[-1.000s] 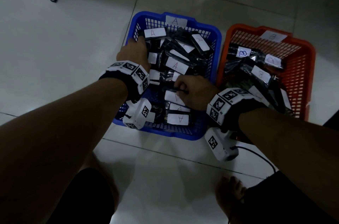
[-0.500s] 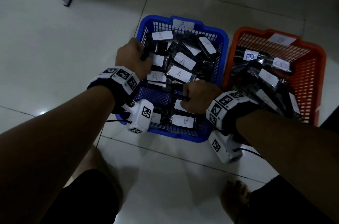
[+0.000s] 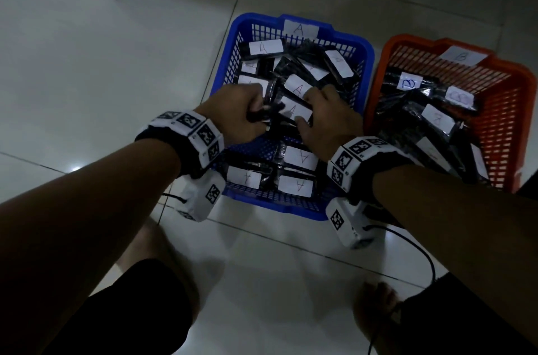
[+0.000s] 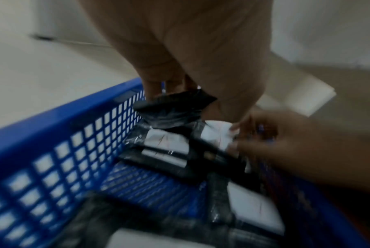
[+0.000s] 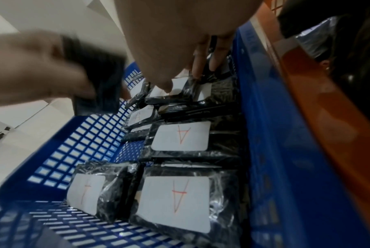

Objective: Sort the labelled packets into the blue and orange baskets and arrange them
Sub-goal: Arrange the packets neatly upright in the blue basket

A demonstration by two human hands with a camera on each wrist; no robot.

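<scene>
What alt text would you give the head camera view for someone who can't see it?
Both hands work in a blue plastic basket of black packets labelled A: the left hand grips one black packet, the right hand rests on others. An orange plastic basket of B packets sits alongside.

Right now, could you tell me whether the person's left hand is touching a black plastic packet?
Touching. The left wrist view shows the left hand with fingertips pinching the black plastic packet above the blue basket.
</scene>
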